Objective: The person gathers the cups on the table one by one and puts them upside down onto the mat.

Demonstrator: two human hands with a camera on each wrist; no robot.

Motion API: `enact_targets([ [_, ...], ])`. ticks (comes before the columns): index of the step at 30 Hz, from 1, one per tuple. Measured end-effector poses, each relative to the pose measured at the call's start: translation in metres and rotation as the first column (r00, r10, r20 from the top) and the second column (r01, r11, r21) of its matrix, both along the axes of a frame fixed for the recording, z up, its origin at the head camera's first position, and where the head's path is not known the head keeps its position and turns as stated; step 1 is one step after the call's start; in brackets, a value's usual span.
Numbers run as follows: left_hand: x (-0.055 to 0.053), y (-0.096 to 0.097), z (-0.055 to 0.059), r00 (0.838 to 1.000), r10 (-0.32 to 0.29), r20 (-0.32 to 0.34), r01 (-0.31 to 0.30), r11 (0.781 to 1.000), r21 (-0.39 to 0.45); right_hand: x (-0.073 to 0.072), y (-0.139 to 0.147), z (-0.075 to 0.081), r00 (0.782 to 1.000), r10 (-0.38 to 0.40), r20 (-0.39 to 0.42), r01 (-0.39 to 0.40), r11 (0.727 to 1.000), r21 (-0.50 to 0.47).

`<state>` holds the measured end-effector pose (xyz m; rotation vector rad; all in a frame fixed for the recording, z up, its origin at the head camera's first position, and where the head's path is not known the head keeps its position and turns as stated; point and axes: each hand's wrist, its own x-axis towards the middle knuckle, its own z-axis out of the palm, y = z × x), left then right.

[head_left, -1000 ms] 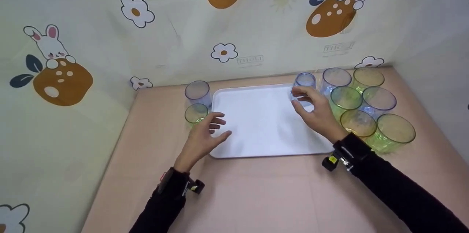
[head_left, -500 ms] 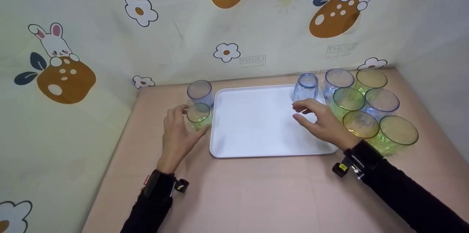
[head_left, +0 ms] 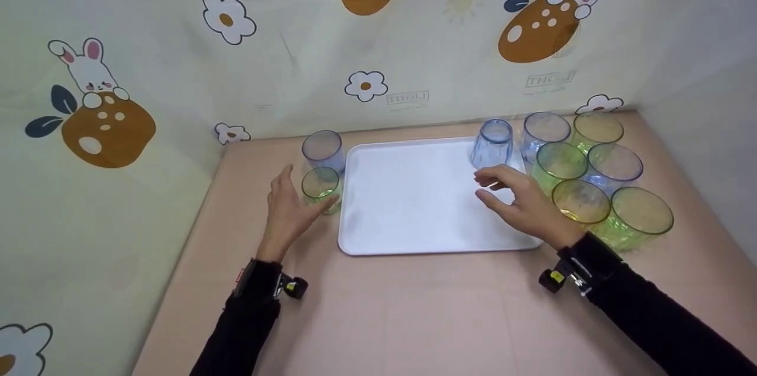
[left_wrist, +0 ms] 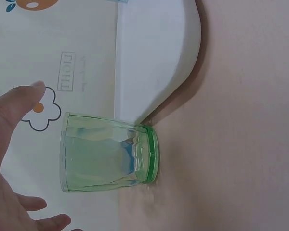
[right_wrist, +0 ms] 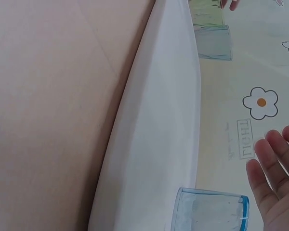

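1. Green and see-through, the near-left cup (head_left: 321, 185) stood upright on the pinkish table (head_left: 437, 311) in the head view, just beside the left edge of the white tray (head_left: 408, 204).
2. The left hand (head_left: 288, 210) was at the left and near side of that cup, thumb and fingers spread apart, gripping nothing. Just beyond stood the far-left blue cup (head_left: 323, 152).
3. The right hand (head_left: 526, 204) was over the right part of the tray, thumb and fingertips apart with nothing between them. Beyond it, the inverted blue cup (head_left: 492, 148) sat at the tray's far right corner.
4. Right of the tray, 6 more cups (head_left: 603, 172) in blue, green and yellowish tints stood close together.
5. The left wrist view showed the green cup upright and a gap between it and the left hand's thumb and fingers; whether cup and tray touched could not be told.
6. The right wrist view showed 4 fingertips near the inverted cup, apart from it, with the printed wall cloth (right_wrist: 221, 96) behind.
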<state>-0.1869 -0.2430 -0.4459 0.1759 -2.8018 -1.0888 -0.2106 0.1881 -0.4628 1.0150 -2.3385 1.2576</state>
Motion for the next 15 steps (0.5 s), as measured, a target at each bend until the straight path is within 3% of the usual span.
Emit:
enact_targets([
  [6, -0.007, 0.001, -0.006, 1.0, -0.025, 0.014, 0.024, 0.999, 0.024, 0.002, -0.001, -0.002, 0.999, 0.036, 0.002, -0.035, 0.999, -0.041],
  [15, -0.009, 0.005, -0.016, 0.999, -0.027, 0.048, 0.023, 0.997, 0.069, 0.002, 0.0, -0.007, 0.999, -0.001, 0.054, -0.001, 1.0, 0.028],
])
